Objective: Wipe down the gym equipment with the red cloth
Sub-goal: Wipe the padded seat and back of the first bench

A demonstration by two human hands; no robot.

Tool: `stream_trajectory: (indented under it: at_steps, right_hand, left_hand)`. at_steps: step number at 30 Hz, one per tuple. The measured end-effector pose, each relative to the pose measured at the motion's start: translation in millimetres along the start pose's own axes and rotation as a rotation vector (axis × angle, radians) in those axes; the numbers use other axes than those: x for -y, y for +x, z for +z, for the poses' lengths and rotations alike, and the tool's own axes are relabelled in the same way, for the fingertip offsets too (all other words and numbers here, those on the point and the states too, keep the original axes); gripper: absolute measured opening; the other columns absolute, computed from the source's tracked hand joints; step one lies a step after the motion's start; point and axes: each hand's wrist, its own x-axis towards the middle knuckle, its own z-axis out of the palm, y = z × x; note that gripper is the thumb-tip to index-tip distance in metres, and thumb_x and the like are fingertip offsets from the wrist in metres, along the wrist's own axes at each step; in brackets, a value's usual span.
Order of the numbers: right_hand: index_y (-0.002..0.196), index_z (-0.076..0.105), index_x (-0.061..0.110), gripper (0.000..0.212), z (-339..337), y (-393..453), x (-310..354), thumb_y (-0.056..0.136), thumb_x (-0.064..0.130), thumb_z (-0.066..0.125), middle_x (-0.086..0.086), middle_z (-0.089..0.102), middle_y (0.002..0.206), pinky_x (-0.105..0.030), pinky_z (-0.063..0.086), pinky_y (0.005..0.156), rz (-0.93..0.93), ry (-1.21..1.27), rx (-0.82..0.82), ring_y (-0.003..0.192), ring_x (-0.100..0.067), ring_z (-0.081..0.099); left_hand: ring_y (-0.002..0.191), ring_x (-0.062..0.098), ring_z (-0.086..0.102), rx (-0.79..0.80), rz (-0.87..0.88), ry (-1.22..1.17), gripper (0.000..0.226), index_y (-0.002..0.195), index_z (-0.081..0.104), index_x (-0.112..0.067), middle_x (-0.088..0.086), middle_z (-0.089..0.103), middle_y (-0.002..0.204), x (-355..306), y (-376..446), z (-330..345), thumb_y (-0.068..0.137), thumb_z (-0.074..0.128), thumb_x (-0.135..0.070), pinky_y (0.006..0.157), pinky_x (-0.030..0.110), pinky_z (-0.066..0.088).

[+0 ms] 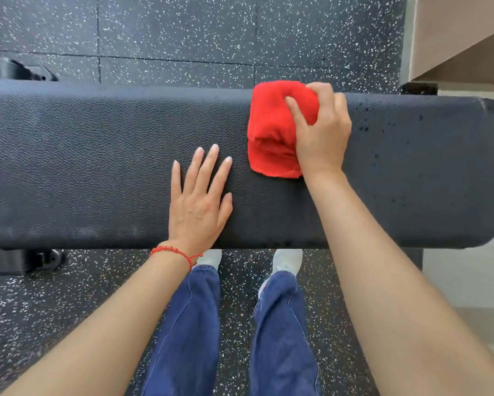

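While left hand (198,201) lies flat, right hand (320,130) grips red cloth (271,132).

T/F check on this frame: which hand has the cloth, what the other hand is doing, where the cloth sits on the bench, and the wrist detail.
1. The right hand grips the red cloth. True.
2. The left hand is curled in a fist. False: it lies flat, fingers straight, on the bench pad.
3. The cloth lies on the floor. False: it is on the pad.
4. A red bead bracelet is on the left wrist. True.
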Motion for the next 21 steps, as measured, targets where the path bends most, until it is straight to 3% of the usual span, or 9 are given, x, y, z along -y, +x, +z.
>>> stream_trajectory:
  at_steps: [8, 16, 21]
  right_hand:
    - [0.099, 0.064, -0.003, 0.029, -15, -18, -14, 0.081, 0.02, 0.07, -0.023, 0.06, 0.087, -0.03, 0.04, 0.076, -0.038, 0.027, 0.016, 0.078, -0.032, 0.06]
    - [0.098, 0.064, -0.002, 0.03, -58, -93, -56, 0.081, 0.023, 0.068, -0.019, 0.061, 0.088, -0.014, 0.04, 0.084, -0.053, -0.001, 0.085, 0.086, -0.016, 0.053]
    - [0.098, 0.065, 0.0, 0.032, -68, -108, -66, 0.081, 0.027, 0.066, -0.019, 0.061, 0.089, -0.018, 0.042, 0.085, -0.029, -0.003, 0.101, 0.086, -0.016, 0.054]
  left_hand:
    - [0.134, 0.035, 0.031, -0.012, -0.073, -0.015, 0.049, 0.132, 0.049, -0.006, 0.017, 0.038, 0.144, -13, 4, -3, 0.087, 0.041, -0.025, 0.108, 0.059, 0.017]
    - [0.135, 0.036, 0.03, -0.05, -0.099, -0.08, 0.049, 0.132, 0.048, -0.005, 0.018, 0.037, 0.144, -47, 18, 0, 0.087, 0.042, -0.024, 0.108, 0.059, 0.016]
    - [0.135, 0.035, 0.03, -0.034, -0.071, -0.08, 0.05, 0.135, 0.045, -0.008, 0.016, 0.036, 0.145, -63, 31, 7, 0.088, 0.041, -0.026, 0.108, 0.058, 0.015]
